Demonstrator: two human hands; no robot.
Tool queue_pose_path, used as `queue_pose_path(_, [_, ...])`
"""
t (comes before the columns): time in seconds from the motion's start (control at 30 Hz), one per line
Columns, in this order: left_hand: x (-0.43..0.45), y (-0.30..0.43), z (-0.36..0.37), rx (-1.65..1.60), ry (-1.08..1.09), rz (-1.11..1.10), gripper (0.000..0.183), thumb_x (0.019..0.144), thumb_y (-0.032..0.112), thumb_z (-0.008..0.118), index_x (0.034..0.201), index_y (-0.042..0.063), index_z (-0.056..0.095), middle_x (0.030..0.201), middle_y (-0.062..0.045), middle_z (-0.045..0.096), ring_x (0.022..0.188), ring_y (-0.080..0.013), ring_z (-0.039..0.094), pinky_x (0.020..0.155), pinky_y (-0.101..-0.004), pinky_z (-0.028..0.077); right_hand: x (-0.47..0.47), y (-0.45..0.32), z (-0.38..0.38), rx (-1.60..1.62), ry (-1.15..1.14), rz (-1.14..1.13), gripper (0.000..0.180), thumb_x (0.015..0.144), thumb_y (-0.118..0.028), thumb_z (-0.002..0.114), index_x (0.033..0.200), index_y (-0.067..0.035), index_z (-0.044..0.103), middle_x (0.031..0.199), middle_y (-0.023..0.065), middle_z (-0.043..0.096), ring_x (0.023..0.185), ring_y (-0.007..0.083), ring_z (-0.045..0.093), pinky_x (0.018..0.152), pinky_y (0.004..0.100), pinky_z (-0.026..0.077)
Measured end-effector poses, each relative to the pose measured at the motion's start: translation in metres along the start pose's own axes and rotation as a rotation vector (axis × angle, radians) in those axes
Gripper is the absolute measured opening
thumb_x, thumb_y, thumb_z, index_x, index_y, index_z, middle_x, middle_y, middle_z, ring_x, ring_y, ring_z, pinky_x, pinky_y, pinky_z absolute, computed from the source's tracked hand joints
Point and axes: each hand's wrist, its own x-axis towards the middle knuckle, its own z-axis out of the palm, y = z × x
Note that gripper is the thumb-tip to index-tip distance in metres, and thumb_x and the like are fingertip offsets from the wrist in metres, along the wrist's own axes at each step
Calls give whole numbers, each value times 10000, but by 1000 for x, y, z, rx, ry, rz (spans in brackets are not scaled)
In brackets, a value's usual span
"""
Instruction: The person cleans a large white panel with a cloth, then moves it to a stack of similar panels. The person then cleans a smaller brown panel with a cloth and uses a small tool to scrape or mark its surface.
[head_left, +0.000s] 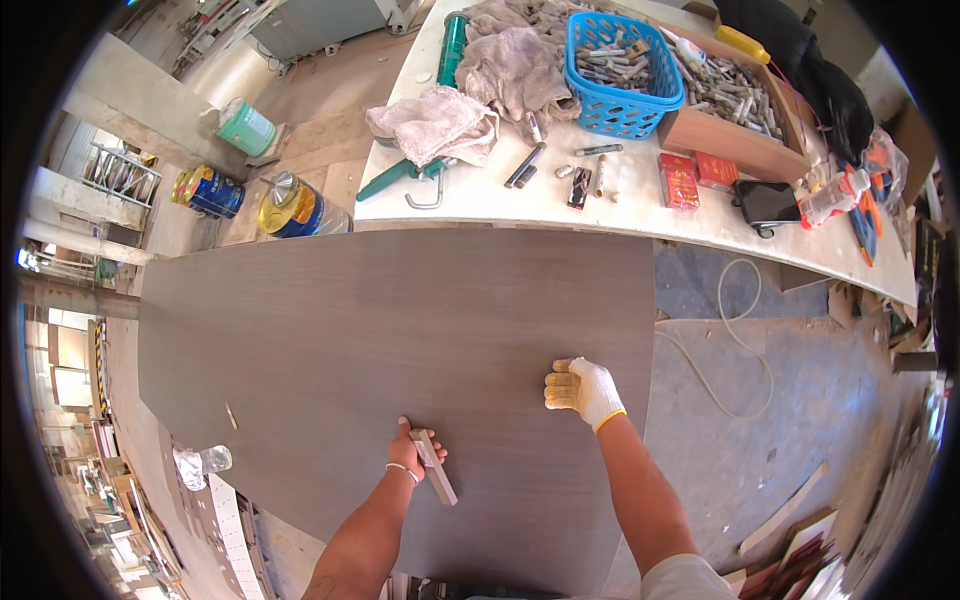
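Before me lies a large grey-brown wood-grain panel (375, 315). My bare left hand (406, 451), with a pale band at the wrist, grips a short rectangular bar (442, 484) over the panel's near part. The bar's material is unclear. To the right, near the panel's right edge, my right hand (586, 391) wears a white knit glove with yellowish fingers. Those fingers curl inward, and no object shows in them. Whether this hand touches the panel I cannot tell. A thin pale stick (231, 415) rests on the panel's left part.
Along the far side, a white table (480, 206) bears rags (517, 71), a blue plastic basket (630, 109) and a wooden box (731, 142), both full of small sticks. A green caulking gun (390, 178) lies there too. Tins (304, 206) stand left; a hose (761, 360) loops on the floor.
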Motion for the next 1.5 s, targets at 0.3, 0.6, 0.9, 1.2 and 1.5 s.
queue_pose_path(0.3, [-1,1,-1,9,-1,-3,730,984,683,343,869,31,648,719,-144,640,666,-368,657,673,-493,537,10,-14,25,10,-48,-45,291,953,-127,441,1121,59,588,926,203,674,715,323,681,664,484,607])
queue_pose_path(0.6, [-4,1,-3,2,12,-20,729,987,677,348,884,22,652,718,-155,644,655,-375,661,669,-495,540,-18,-70,79,-848,437,-1330,263,771,61,616,1002,-28,705,830,106,695,758,242,681,748,329,538])
queue_pose_path(0.9, [1,0,-2,6,0,-30,740,974,698,354,897,23,650,723,-156,647,665,-376,664,665,-494,540,-3,-205,92,-1505,888,-1602,215,771,-150,720,986,-143,717,852,100,671,825,317,623,730,436,480])
queue_pose_path(1.2, [5,-2,-5,6,-12,-20,753,966,712,351,904,24,649,723,-158,642,664,-374,657,659,-503,537,14,-226,93,-1582,849,-1538,272,786,-114,675,1052,-151,714,961,114,675,888,317,634,780,434,499])
queue_pose_path(1.5, [2,-1,-4,13,-3,-37,760,960,722,353,910,23,647,726,-162,634,667,-374,652,648,-500,538,23,-230,109,-1247,777,-1465,314,841,-50,610,1138,-112,692,1040,132,685,991,329,652,855,416,517])
